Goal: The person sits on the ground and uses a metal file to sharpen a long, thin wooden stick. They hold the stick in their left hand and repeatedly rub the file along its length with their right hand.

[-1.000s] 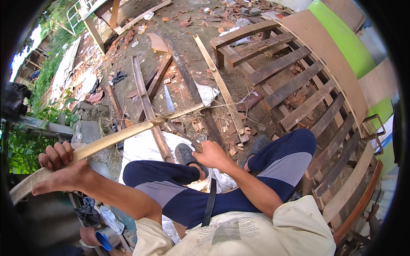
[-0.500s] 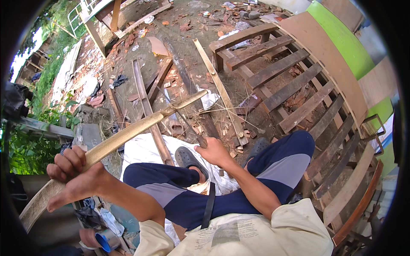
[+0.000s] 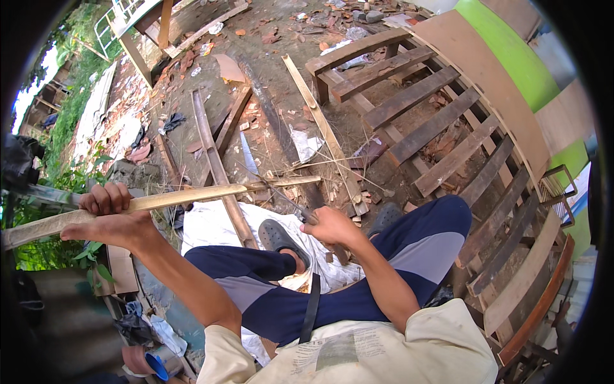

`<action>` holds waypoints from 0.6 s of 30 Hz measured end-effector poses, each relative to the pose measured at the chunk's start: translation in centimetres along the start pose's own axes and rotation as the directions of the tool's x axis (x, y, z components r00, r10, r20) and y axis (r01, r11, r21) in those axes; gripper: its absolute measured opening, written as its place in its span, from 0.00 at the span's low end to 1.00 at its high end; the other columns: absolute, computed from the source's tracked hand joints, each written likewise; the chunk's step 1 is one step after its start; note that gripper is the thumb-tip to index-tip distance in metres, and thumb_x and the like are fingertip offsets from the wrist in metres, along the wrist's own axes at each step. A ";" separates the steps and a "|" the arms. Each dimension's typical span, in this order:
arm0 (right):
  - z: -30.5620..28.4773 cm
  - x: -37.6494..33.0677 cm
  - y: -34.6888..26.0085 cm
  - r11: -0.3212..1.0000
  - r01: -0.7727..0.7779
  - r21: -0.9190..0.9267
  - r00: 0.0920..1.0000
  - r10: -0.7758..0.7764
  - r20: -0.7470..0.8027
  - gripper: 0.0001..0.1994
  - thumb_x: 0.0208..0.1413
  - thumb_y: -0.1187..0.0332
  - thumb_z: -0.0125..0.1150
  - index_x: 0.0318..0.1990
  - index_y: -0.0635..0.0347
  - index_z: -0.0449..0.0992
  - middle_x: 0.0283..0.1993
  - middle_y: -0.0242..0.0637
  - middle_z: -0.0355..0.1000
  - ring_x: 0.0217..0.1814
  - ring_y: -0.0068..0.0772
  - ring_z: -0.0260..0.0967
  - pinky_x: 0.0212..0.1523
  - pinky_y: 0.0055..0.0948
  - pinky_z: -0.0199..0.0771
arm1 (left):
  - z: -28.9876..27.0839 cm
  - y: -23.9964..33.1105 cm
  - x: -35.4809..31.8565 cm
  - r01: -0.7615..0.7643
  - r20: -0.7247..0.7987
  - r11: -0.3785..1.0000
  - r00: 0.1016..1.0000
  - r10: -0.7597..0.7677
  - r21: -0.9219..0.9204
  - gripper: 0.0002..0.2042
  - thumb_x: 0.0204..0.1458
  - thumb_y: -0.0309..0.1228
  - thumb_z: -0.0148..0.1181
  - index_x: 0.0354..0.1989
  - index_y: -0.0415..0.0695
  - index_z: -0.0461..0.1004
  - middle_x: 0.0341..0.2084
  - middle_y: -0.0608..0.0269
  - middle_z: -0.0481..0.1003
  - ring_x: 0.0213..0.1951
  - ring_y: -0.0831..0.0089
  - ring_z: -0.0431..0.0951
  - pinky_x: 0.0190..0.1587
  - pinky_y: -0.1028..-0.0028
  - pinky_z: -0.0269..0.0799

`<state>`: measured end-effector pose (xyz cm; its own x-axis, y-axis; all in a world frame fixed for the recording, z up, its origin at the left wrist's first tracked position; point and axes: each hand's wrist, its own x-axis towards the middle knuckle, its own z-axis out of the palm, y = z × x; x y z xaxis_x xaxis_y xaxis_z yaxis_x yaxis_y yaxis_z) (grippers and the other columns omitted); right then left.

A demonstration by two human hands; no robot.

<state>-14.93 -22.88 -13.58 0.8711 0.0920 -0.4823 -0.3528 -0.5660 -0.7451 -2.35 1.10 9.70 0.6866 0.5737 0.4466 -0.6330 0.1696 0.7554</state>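
Observation:
My left hand (image 3: 112, 211) is wrapped round a long split bamboo strip (image 3: 192, 197), its thumb stretched along the underside. The strip runs nearly level across my front, its far end past a joint lying over the ground to the right. My right hand (image 3: 329, 227) grips the handle of a knife (image 3: 291, 203). The thin dark blade slants up to the left and meets the bamboo near its joint; whether it cuts in cannot be made out. Below the strip, a white sheet (image 3: 208, 227) spreads under my legs and clogs.
Another bamboo piece (image 3: 325, 131) and a grooved brown length (image 3: 214, 150) lie ahead on littered ground. Between them rests a pale blue tapered blade (image 3: 248, 152). A slatted wooden frame (image 3: 409, 115) fills the right side. A blue-rimmed container (image 3: 157, 365) stands lower left.
My left hand has risen, so the bamboo strip has swung from a steep slant to nearly level, its far end dropping. My right hand with the knife has shifted slightly right.

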 end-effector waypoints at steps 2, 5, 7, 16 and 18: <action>0.5 2.3 0.1 1.000 0.022 0.001 0.995 -0.022 -0.093 0.27 0.50 0.51 0.65 0.33 0.76 0.78 0.30 0.65 0.75 0.38 0.62 0.77 0.43 0.48 0.75 | 0.3 -0.7 0.5 -0.068 0.019 0.998 0.997 0.068 -0.013 0.37 0.45 0.80 0.31 0.20 0.52 0.48 0.13 0.74 0.44 0.15 0.81 0.40 0.18 0.76 0.34; -0.2 5.4 -1.1 0.992 0.005 0.130 0.994 0.009 -0.108 0.25 0.49 0.51 0.65 0.34 0.72 0.79 0.32 0.64 0.75 0.40 0.62 0.76 0.43 0.49 0.75 | 0.1 -3.1 0.9 -0.119 0.098 0.988 0.987 0.128 -0.099 0.38 0.44 0.81 0.30 0.20 0.51 0.47 0.13 0.74 0.42 0.15 0.81 0.39 0.19 0.75 0.33; -0.1 7.2 -1.2 0.993 0.053 0.103 0.988 -0.037 -0.151 0.24 0.50 0.50 0.65 0.33 0.69 0.79 0.30 0.61 0.75 0.38 0.61 0.76 0.41 0.49 0.74 | -0.1 -4.6 1.4 -0.238 0.098 0.963 0.963 0.250 -0.125 0.40 0.40 0.83 0.31 0.20 0.51 0.47 0.13 0.73 0.41 0.15 0.79 0.40 0.20 0.74 0.34; 0.9 4.8 -0.9 0.996 0.071 0.047 0.986 -0.063 -0.155 0.25 0.51 0.49 0.64 0.36 0.70 0.79 0.32 0.62 0.75 0.39 0.62 0.75 0.43 0.49 0.73 | -0.6 0.6 0.7 -0.444 -0.028 0.894 0.896 0.444 -0.054 0.41 0.38 0.85 0.30 0.21 0.50 0.49 0.14 0.71 0.43 0.17 0.77 0.40 0.22 0.72 0.36; 1.0 2.9 -1.3 0.998 0.054 0.045 0.988 -0.047 -0.146 0.26 0.50 0.49 0.64 0.31 0.71 0.79 0.31 0.62 0.75 0.39 0.62 0.76 0.44 0.48 0.74 | -1.0 3.1 0.4 -0.396 -0.047 0.917 0.916 0.398 0.039 0.41 0.40 0.84 0.28 0.21 0.51 0.49 0.15 0.71 0.43 0.18 0.77 0.40 0.23 0.73 0.36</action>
<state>-12.30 -21.05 -14.53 0.9274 -0.0022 -0.3742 -0.3201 -0.5226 -0.7902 -4.37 2.65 11.80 0.3606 0.6310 0.6869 -0.8385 -0.1032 0.5350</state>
